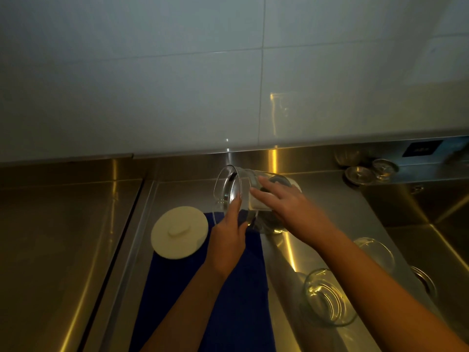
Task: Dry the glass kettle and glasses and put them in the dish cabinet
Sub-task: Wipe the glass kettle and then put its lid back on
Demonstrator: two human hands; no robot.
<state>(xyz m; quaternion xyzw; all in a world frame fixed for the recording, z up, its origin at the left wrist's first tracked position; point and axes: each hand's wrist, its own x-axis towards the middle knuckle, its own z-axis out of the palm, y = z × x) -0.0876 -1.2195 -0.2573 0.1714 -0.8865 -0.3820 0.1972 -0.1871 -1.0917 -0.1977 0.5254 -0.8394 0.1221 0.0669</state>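
The glass kettle (237, 184) lies tilted on its side above the far end of a dark blue cloth (236, 288), mouth facing left. My left hand (228, 237) holds it at the rim, index finger along the glass and thumb underneath. My right hand (286, 207) rests on the kettle's body with fingers spread straight over it. The kettle's white round lid (180, 232) lies on the cloth's far left corner. One glass (327, 298) lies on the steel counter near my right forearm, and a second glass (375, 252) stands behind that arm.
The steel counter (63, 250) runs left, with a sink basin (431, 224) and its drain (423, 278) on the right. Small glass pieces (360, 174) sit on the ledge at the back right. A white tiled wall (177, 85) rises behind.
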